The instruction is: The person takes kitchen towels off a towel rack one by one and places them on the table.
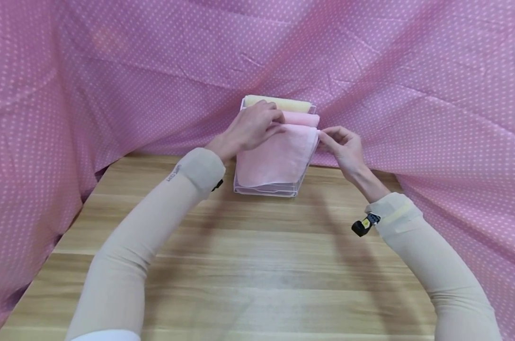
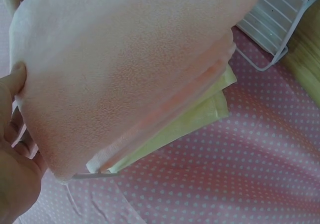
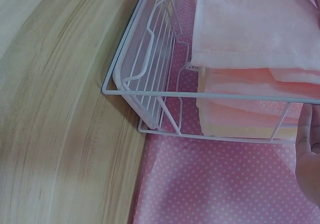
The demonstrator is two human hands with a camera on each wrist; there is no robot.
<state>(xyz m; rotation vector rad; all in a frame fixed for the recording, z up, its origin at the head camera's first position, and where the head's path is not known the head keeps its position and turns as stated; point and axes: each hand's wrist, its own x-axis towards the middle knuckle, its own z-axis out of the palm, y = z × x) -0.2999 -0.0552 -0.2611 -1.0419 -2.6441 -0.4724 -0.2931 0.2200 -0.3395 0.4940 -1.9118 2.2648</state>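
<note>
A white wire rack stands at the table's far edge, with towels draped over its bars. The front towel is light pink, hanging down flat. Behind it hang a second pink towel and a pale yellow towel. My left hand pinches the front towel's upper left edge; in the left wrist view its thumb presses the near face, fingers behind. With thumb and forefinger, my right hand pinches the same towel's upper right corner. That fingertip contact is out of sight in the right wrist view.
The wooden tabletop extends toward me in front of the rack. A pink polka-dot cloth hangs behind it and along both sides. Low on the rack is a slatted wire tray.
</note>
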